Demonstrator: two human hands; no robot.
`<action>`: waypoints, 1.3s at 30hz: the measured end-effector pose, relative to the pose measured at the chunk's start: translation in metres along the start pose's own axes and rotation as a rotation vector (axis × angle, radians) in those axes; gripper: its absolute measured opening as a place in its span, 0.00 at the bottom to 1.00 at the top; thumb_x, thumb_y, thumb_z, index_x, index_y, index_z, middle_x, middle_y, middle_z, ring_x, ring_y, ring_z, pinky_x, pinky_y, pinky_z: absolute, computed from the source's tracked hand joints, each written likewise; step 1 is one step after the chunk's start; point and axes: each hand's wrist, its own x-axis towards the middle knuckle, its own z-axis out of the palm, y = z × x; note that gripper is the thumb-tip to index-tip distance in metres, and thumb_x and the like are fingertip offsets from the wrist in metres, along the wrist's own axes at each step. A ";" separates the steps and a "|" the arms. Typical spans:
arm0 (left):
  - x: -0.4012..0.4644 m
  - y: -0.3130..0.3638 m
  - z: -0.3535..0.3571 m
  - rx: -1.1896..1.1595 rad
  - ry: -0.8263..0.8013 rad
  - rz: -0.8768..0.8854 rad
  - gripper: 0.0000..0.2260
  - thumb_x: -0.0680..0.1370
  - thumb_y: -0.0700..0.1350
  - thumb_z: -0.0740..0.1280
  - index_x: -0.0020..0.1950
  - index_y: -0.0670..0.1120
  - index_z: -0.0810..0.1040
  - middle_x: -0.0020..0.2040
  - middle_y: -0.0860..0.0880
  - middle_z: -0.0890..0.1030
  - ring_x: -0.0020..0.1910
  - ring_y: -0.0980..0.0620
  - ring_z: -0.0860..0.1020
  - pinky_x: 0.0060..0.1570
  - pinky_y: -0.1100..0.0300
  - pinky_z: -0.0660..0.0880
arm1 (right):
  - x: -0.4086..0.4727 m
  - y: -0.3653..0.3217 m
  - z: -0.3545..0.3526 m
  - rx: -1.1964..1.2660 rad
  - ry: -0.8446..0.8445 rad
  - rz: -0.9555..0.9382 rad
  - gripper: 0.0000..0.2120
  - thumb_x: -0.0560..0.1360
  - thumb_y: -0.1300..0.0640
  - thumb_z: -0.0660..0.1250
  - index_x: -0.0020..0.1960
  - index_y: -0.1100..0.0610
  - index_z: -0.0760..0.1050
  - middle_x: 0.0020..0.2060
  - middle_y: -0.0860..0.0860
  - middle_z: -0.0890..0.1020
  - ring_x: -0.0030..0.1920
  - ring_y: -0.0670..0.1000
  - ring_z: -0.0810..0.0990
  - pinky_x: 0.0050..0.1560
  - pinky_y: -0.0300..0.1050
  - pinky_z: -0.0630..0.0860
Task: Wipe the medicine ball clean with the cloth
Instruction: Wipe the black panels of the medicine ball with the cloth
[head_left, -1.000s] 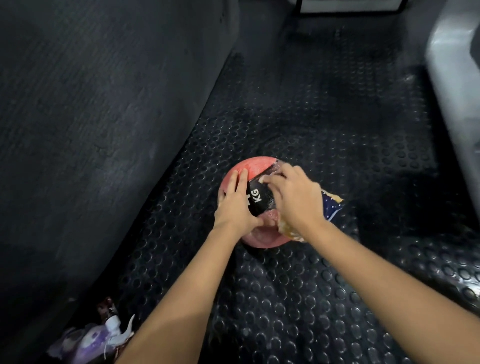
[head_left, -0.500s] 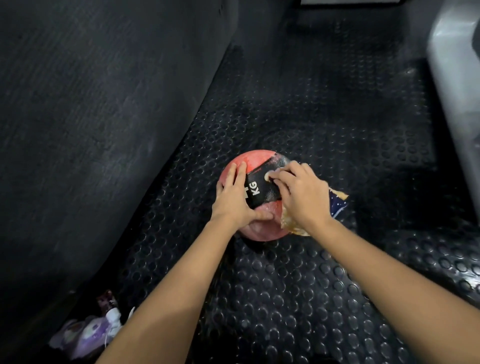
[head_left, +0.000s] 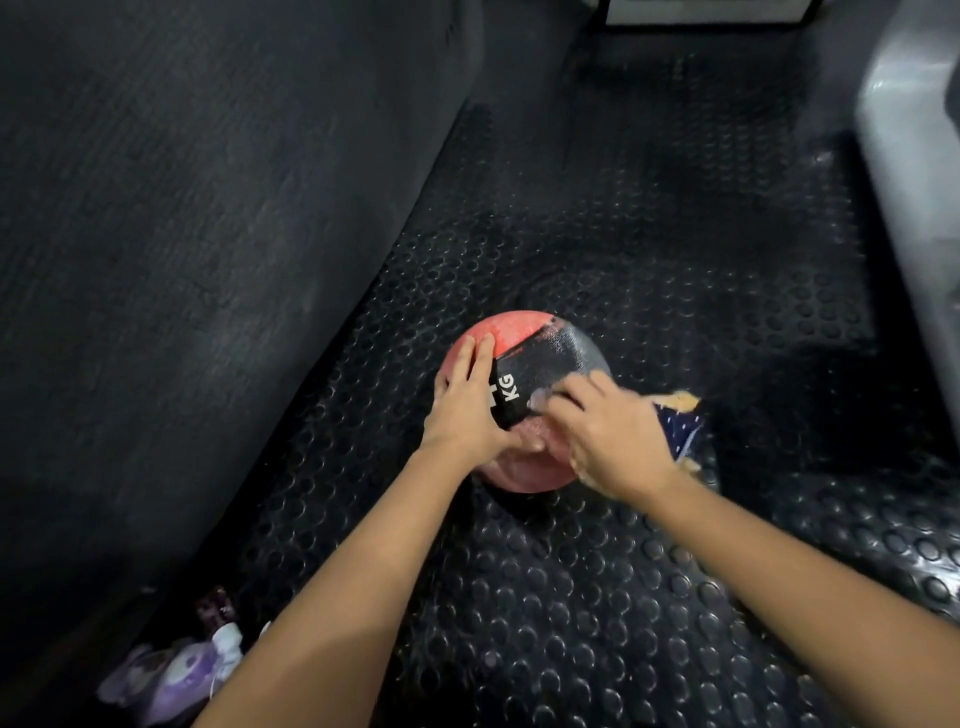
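Mid-wipe, the medicine ball (head_left: 524, 400) sits on the studded floor (head_left: 571, 597), the left hand (head_left: 467, 410) pressing flat-fingered on its near-left side while the right hand (head_left: 613, 436) clutches the cloth (head_left: 680, 421) against its right flank; next, probably rolling the ball to expose unwiped surface.

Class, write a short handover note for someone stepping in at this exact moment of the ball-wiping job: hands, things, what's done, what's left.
Left hand: flat on the medicine ball, fingers straight, steadying it.
Right hand: grips the cloth and presses it to the ball's right side.
The ball sits on the studded rubber floor.
Done: wiping is under way; how much is clean cannot be told.
Left: wipe the remaining surface, turning the ball to reach the underside.
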 end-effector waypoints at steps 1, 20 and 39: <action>-0.001 0.001 0.001 0.013 -0.001 0.002 0.59 0.62 0.57 0.79 0.78 0.55 0.37 0.78 0.57 0.39 0.77 0.42 0.45 0.71 0.44 0.57 | 0.011 0.005 -0.002 -0.016 -0.008 0.084 0.17 0.61 0.57 0.75 0.49 0.53 0.77 0.41 0.50 0.78 0.40 0.53 0.76 0.24 0.40 0.69; -0.001 0.005 0.005 -0.008 -0.002 0.004 0.59 0.62 0.57 0.79 0.77 0.55 0.38 0.78 0.58 0.39 0.77 0.43 0.42 0.74 0.45 0.51 | 0.029 0.014 -0.007 0.054 -0.042 0.292 0.13 0.67 0.59 0.73 0.51 0.50 0.80 0.46 0.46 0.80 0.44 0.53 0.76 0.30 0.42 0.69; -0.002 -0.010 -0.016 -0.116 -0.106 0.093 0.45 0.71 0.58 0.72 0.79 0.55 0.47 0.79 0.50 0.44 0.77 0.49 0.46 0.75 0.52 0.49 | 0.041 0.017 -0.022 0.439 -0.040 0.685 0.10 0.72 0.56 0.67 0.54 0.54 0.77 0.49 0.50 0.80 0.50 0.53 0.78 0.48 0.45 0.72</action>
